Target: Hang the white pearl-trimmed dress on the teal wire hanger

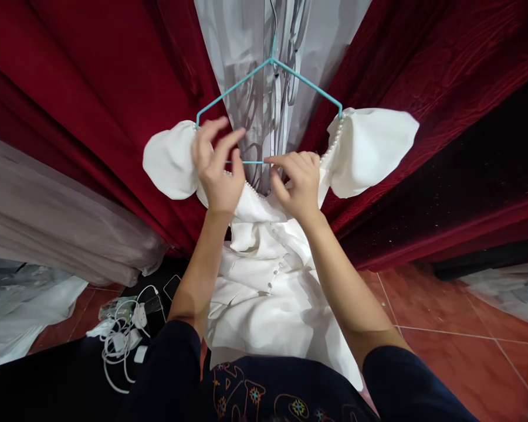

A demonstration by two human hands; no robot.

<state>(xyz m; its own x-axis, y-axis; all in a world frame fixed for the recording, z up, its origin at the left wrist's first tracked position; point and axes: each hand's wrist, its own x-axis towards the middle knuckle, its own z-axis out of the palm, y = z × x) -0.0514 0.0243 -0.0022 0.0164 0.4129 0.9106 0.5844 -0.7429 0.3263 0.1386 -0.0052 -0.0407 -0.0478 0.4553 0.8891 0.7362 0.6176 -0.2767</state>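
A white dress (264,310) with puffed sleeves and a pearl-edged neckline hangs on a turquoise wire hanger (308,81). My left hand (220,170) is at the left shoulder of the dress, its fingers spread and slightly blurred, in front of the hanger's lower left part. My right hand (297,179) is at the right side of the neckline, with the index finger stretched to the hanger's bottom bar and the thumb apart from it. Buttons show down the middle of the dress, and the fabric below lies in loose folds.
Red curtains (92,76) hang on both sides, with white drapery and metal scrollwork behind the hanger. At the lower left, white cables (118,346) and a phone lie on a black surface. Red floor tiles (440,305) show at the right.
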